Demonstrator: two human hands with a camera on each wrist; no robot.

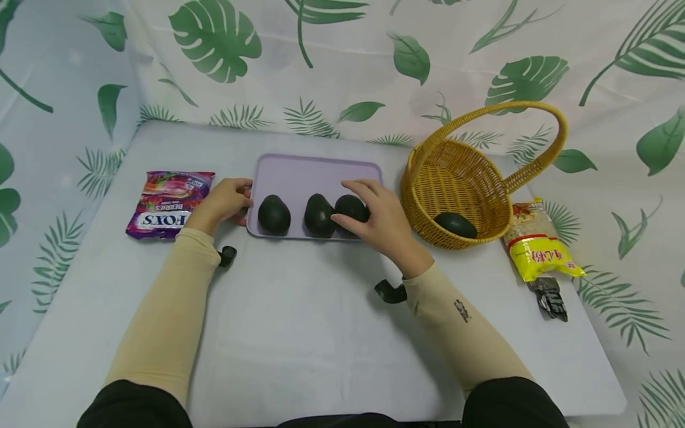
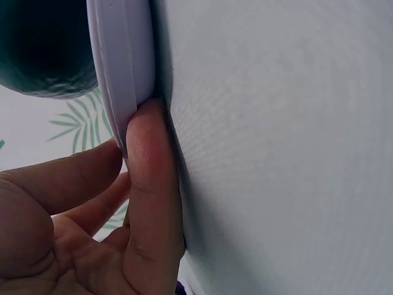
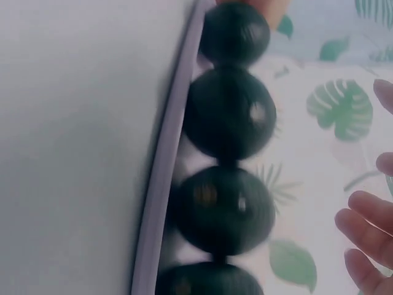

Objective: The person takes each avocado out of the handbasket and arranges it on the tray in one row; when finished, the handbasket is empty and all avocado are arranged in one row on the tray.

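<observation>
My left hand [image 1: 222, 202] pinches the left rim of a lilac tray [image 1: 316, 169]. In the left wrist view the thumb [image 2: 150, 153] lies under the tray's edge [image 2: 123, 61], with the other fingers at its rim. Dark green avocados stand in a row along the tray's near side: a left one [image 1: 274, 215], a middle one [image 1: 319, 215] and a right one [image 1: 350, 208]. Over the right avocado hovers my right hand [image 1: 382, 223], thumb and fingers spread apart. In the right wrist view its fingers [image 3: 368, 230] stand apart from the blurred avocado row [image 3: 230, 114].
Right of the tray stands a yellow wicker basket [image 1: 455, 157] with a tall handle and one avocado [image 1: 456, 225] inside. Farther right lie a yellow food bag [image 1: 540, 246] and a small black packet [image 1: 549, 298]. A purple candy bag [image 1: 168, 202] lies left of the tray.
</observation>
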